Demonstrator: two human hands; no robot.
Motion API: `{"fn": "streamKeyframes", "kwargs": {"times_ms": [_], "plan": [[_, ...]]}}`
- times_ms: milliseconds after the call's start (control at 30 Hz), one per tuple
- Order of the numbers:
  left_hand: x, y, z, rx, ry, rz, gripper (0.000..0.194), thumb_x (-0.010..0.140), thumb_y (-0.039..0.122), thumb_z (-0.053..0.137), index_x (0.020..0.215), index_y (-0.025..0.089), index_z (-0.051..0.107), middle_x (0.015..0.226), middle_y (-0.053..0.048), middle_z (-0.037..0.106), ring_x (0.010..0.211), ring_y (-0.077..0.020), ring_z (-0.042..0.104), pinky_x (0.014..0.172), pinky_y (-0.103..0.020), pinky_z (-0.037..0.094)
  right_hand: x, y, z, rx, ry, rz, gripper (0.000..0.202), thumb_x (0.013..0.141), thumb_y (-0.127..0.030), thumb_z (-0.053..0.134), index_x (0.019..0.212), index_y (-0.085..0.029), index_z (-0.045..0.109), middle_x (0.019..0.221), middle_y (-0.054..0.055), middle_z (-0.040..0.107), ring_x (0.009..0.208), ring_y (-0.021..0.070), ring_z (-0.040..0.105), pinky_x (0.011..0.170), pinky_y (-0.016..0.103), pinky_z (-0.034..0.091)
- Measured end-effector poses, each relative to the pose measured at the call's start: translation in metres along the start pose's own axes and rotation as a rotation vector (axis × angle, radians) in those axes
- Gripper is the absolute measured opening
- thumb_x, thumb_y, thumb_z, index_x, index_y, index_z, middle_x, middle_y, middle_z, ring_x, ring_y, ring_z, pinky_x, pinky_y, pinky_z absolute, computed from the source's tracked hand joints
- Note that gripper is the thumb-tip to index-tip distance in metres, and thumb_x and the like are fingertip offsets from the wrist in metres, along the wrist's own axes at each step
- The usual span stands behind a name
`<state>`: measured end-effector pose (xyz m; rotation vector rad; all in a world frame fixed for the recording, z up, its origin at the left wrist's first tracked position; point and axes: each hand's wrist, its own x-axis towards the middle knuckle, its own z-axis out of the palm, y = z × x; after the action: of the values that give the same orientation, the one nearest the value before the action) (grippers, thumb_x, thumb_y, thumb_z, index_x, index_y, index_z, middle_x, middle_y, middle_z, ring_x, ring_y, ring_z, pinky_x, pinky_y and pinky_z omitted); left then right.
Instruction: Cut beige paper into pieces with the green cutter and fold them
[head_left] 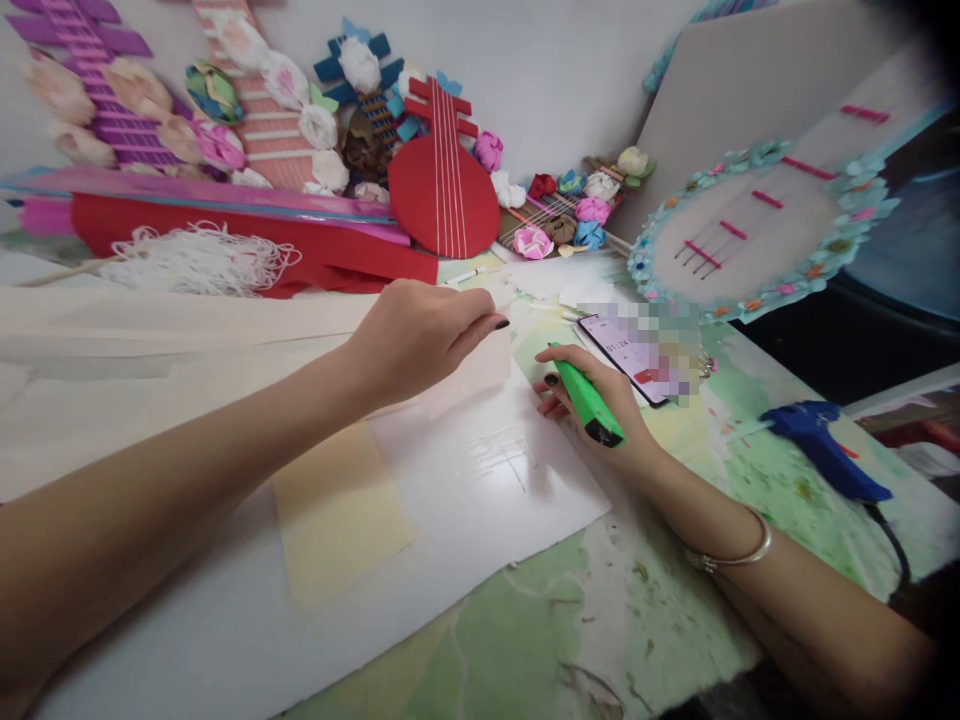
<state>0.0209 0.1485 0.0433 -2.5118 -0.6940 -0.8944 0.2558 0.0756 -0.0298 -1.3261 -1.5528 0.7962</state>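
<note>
My left hand point(427, 335) is closed in a pinch above the far part of a white board point(480, 530), over a pale paper sheet point(480, 365); what its fingertips hold, if anything, is hidden. My right hand point(604, 400) holds a green cutter point(589, 400) over the board's right side, its black end toward me. Thin scratch lines mark the board between the hands. A cream paper piece point(337, 510) lies on the board below my left forearm.
A phone point(630, 355) lies beyond my right hand. The blue glue gun point(825, 450) rests at the right with its cord. Behind are a red lute-shaped craft point(442, 190), white string point(206, 258), paper flowers and a flowered round craft point(750, 230).
</note>
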Motion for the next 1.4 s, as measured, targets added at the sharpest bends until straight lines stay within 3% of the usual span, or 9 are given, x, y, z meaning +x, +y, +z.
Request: {"fn": "streamKeyframes", "kwargs": {"times_ms": [167,333,467,633,967,1100,1400], "plan": [[-0.014,-0.003,-0.011,-0.022,0.076,0.079,0.029,0.097,0.031,0.048,0.078,0.016,0.063,0.062,-0.001,0.065,0.056,-0.0127,0.059,0.05,-0.026,0.03,0.002,-0.008,0.012,0.155,0.019,0.016,0.018,0.083,-0.027,0.056,0.101,-0.027,0.058,0.096,0.002,0.065,0.077,0.0173,0.068,0.074,0.033,0.055],[-0.041,0.003,-0.024,-0.116,0.059,0.117,0.021,0.094,0.023,0.055,0.075,0.015,0.06,0.061,0.001,0.063,0.053,-0.01,0.057,0.05,-0.023,0.033,0.008,-0.01,0.018,-0.015,-0.106,-0.023,0.026,0.081,-0.019,0.053,0.104,-0.03,0.057,0.094,0.0,0.065,0.09,0.0201,0.064,0.085,0.035,0.048],[-0.061,0.014,-0.024,-0.175,0.042,0.096,0.019,0.093,0.022,0.055,0.077,0.016,0.061,0.06,0.003,0.06,0.05,-0.0104,0.055,0.048,-0.024,0.034,0.019,-0.01,0.021,0.035,-0.171,-0.022,0.026,0.078,-0.017,0.053,0.101,-0.029,0.055,0.088,-0.001,0.063,0.085,0.0193,0.062,0.079,0.034,0.049],[-0.076,0.023,-0.022,-0.318,-0.019,-0.006,0.018,0.097,0.02,0.047,0.088,0.017,0.062,0.071,0.001,0.067,0.059,-0.0108,0.063,0.054,-0.021,0.041,0.029,-0.017,0.026,0.089,-0.197,-0.037,0.029,0.069,-0.02,0.064,0.094,-0.026,0.05,0.081,-0.003,0.057,0.073,0.0159,0.059,0.069,0.03,0.05],[-0.074,0.015,-0.022,-0.412,-0.106,-0.1,0.017,0.095,0.02,0.048,0.089,0.017,0.064,0.079,0.0,0.073,0.067,-0.012,0.068,0.061,-0.02,0.048,0.041,-0.013,0.038,0.027,-0.02,-0.03,0.026,0.063,-0.02,0.062,0.086,-0.024,0.053,0.07,-0.005,0.052,0.065,0.0138,0.049,0.06,0.025,0.041],[-0.07,0.009,-0.022,-0.428,-0.078,-0.184,0.017,0.095,0.024,0.051,0.088,0.017,0.065,0.082,-0.001,0.074,0.069,-0.0127,0.069,0.063,-0.021,0.049,0.043,-0.016,0.043,0.014,0.018,-0.014,0.025,0.061,-0.019,0.062,0.085,-0.023,0.054,0.066,-0.005,0.049,0.062,0.0129,0.046,0.058,0.024,0.039],[-0.071,0.002,-0.029,-0.47,0.003,-0.325,0.018,0.093,0.026,0.054,0.082,0.017,0.066,0.076,0.0,0.073,0.063,-0.0108,0.067,0.059,-0.019,0.047,0.036,-0.03,0.048,0.122,0.016,0.012,0.028,0.065,-0.02,0.064,0.087,-0.024,0.047,0.063,-0.006,0.051,0.059,0.0137,0.052,0.057,0.027,0.046]]}}
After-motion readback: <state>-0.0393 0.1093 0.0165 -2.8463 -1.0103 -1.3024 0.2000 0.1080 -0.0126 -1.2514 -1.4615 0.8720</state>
